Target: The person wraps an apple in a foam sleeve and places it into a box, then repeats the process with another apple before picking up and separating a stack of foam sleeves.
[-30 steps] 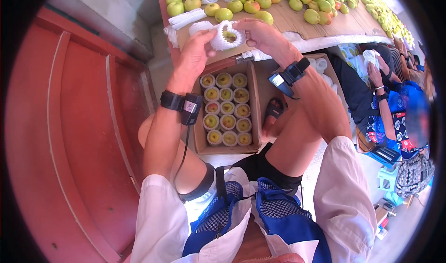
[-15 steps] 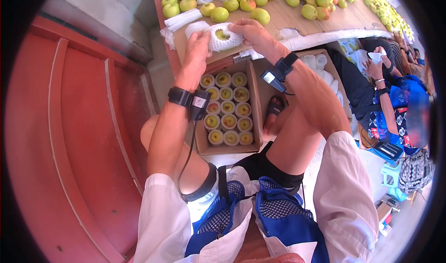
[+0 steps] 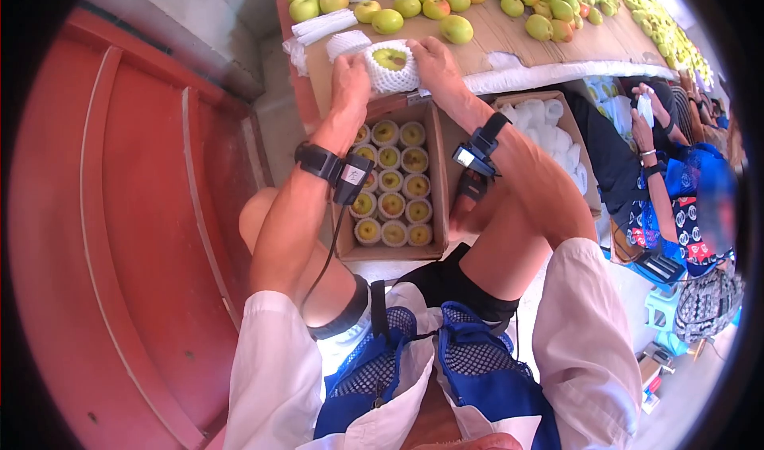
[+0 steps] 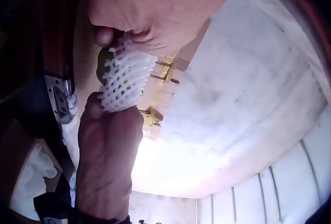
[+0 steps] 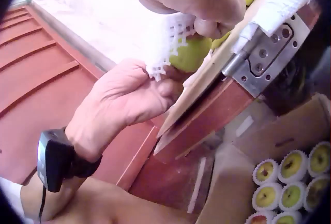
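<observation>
Left hand [image 3: 350,88] and right hand [image 3: 439,70] both grip the net [image 3: 391,80] around one apple [image 3: 388,57], between them by the surface's [image 3: 505,38] near edge. Box [image 3: 390,253] of netted apples [image 3: 391,205] sits below.

The left hand [image 3: 351,82] grips the left side of the netted apple [image 3: 390,62], its fingers curled and its knuckles uppermost. The right hand [image 3: 438,68] grips the right side of the netted apple, its fingers also bent; in the right wrist view its thumb [image 5: 208,28] lies close against it. The 2 wrists sit on the near side of the netted apple, lower than the hands. The left forearm [image 3: 286,227] climbs steeply toward it from the near left; the right forearm [image 3: 541,175] slants in from the near right, with the right elbow [image 3: 574,233] bent and well apart from it. The 2 forearms converge toward the netted apple without crossing.
</observation>
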The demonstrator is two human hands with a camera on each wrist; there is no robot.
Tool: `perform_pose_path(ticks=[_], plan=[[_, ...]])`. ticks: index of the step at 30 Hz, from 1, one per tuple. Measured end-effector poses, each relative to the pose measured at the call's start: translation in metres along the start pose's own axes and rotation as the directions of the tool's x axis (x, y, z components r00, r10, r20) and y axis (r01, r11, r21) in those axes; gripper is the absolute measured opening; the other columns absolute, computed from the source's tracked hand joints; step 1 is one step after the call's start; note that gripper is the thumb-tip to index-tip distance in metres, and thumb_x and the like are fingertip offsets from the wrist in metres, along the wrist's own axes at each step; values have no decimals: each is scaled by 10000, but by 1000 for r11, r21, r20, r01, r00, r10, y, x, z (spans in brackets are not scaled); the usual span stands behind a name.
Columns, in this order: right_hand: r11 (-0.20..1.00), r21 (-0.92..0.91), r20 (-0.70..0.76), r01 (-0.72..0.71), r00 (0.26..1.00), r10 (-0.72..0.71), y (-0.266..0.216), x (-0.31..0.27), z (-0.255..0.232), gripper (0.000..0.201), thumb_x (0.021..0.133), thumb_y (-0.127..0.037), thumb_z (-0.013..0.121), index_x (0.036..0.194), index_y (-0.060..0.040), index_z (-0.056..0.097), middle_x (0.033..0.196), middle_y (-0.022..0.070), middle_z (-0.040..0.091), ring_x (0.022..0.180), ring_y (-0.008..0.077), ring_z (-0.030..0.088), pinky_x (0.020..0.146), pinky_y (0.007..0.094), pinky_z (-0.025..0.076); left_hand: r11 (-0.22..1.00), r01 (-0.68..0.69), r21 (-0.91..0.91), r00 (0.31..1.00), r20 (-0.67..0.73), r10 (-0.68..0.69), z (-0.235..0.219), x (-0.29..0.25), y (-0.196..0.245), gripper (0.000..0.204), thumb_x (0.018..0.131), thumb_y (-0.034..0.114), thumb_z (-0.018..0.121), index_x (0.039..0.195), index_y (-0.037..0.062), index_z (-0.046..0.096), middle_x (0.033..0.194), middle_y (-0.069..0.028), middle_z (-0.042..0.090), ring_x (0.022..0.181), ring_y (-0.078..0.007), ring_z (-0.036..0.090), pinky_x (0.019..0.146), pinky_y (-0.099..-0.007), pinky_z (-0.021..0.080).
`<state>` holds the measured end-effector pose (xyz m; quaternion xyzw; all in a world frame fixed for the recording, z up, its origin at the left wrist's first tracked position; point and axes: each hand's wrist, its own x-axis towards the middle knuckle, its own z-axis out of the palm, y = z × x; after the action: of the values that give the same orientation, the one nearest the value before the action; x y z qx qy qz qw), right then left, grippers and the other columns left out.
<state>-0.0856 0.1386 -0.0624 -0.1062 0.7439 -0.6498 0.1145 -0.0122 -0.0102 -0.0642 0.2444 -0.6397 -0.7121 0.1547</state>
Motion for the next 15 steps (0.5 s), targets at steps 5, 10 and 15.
perform_pose_path(ticks=[5, 10, 15], plan=[[969, 211, -36, 126, 992, -121, -12, -2, 3, 332, 1012, -271, 600, 1086, 52, 629, 867, 63, 648, 774, 113, 567, 680, 289, 486, 981, -11, -194, 1000, 26, 16, 1, -17, 19, 235, 1069, 241, 468, 1185, 41, 511, 971, -36, 606, 765, -80, 567, 540, -245, 426], [959, 213, -72, 189, 982, -177, -26, -4, 8, 308, 1007, -249, 619, 1070, 52, 635, 867, 43, 648, 775, 99, 562, 680, 276, 480, 960, -105, -258, 993, 27, 116, -5, -16, 22, 212, 1065, 219, 481, 1176, 44, 526, 988, -26, 616, 766, -77, 574, 549, -241, 427], [929, 278, -105, 246, 969, -225, -36, -2, 16, 290, 1001, -232, 635, 1043, 55, 644, 888, 37, 662, 803, 95, 580, 705, 264, 489, 936, -169, -308, 985, -11, 174, -6, -28, 35, 203, 1060, 188, 501, 1162, 20, 551, 981, -24, 612, 775, -62, 563, 595, -217, 430]])
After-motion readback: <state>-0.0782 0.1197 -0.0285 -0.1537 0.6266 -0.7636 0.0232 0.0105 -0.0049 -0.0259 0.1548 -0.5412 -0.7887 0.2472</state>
